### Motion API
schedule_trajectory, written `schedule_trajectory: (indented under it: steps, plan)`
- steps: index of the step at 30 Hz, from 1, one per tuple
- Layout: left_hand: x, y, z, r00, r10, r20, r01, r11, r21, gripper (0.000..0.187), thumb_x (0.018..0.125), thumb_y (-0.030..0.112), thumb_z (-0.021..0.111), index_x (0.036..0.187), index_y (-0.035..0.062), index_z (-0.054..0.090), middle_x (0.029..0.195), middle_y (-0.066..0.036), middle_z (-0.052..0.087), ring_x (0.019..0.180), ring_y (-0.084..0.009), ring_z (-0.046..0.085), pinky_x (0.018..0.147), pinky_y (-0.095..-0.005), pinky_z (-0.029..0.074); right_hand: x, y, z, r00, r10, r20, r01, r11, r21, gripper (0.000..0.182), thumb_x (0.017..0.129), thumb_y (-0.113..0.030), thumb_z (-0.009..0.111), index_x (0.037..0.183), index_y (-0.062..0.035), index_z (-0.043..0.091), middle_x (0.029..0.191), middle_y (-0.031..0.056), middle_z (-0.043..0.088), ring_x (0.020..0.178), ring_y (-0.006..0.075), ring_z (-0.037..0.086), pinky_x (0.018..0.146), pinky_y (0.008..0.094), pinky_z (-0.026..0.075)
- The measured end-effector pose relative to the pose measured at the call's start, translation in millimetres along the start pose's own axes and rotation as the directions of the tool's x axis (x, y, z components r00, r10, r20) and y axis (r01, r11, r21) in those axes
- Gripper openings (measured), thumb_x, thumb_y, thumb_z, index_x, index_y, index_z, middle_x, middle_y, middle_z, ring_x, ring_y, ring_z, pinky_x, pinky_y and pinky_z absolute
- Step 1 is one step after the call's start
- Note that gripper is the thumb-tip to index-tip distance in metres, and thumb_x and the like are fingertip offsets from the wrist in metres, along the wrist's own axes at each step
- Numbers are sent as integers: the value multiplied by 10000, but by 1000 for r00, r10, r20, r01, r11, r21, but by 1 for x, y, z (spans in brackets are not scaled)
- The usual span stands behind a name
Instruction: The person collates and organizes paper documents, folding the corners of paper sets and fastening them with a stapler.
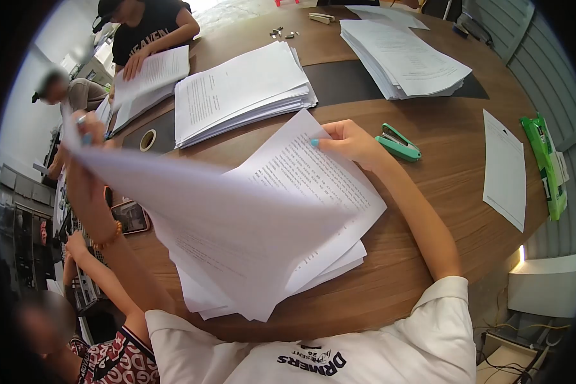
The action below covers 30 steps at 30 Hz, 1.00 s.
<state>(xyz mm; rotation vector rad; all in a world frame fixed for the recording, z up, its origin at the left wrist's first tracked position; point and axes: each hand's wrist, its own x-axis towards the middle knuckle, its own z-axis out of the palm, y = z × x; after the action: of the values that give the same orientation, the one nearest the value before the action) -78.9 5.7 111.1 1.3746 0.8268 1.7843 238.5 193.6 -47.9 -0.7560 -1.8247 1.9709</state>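
My left hand [91, 136] is raised at the left, its fingers closed on the far corner of a lifted printed sheet [237, 224]. That sheet sweeps across in front of me, curled and blurred by motion. With thumb and fingers my right hand [351, 142] pinches the upper edge of another printed page [301, 166]. Under both sheets lie more papers [333, 269], fanned unevenly at the table's near side. A green stapler [400, 142] rests just right of my right hand. Part of the lower papers is hidden by the lifted sheet.
Thick paper stacks [243, 89] stand ahead on the wooden table [448, 192], one more [403, 61] at far right. A tape roll [148, 140], a phone [130, 217], a single sheet [504, 169] and a green packet [547, 166] lie around. Across the table, a person [148, 38] handles papers.
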Motion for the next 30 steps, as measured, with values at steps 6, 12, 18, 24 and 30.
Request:
schedule_trajectory:
  steps: [6,12,18,24,30]
  plan:
    - [31,-72,71,803,-563,197,397,750,529,225,746,113,630,918,-19,571,811,-36,580,714,-93,540,628,-203,440,-6,-8,0,1000,-8,22,7,1000,21,301,814,-127,553,1062,43,538,885,75,604,731,88,565,648,213,461]
    - [21,-158,109,933,-319,166,114,700,705,148,709,74,648,815,-13,595,802,-33,595,764,-89,539,697,-236,443,-13,-23,-3,996,82,41,-89,973,214,324,831,-184,555,1072,30,526,874,47,594,717,71,548,645,204,444]
    - [18,-168,105,952,-266,148,154,839,522,323,684,92,672,977,31,548,836,-72,607,872,-162,572,749,-294,471,-25,-35,12,979,-199,44,203,965,-167,318,739,-97,622,1026,21,554,868,57,606,738,82,549,665,219,440]
    - [15,-110,45,912,-359,198,160,756,635,660,659,281,708,1197,31,420,968,-128,603,928,-220,578,789,-321,464,-48,-67,5,907,-352,-231,296,924,-242,252,704,-36,636,951,-4,594,824,61,615,706,92,559,616,238,452]
    - [-51,-107,-63,891,-238,387,340,914,-220,871,629,567,617,1232,-16,381,1170,-173,484,1047,-266,503,892,-368,404,-59,-74,-18,837,-387,-388,381,920,-97,270,737,-63,642,981,17,560,848,76,612,739,116,568,626,239,458]
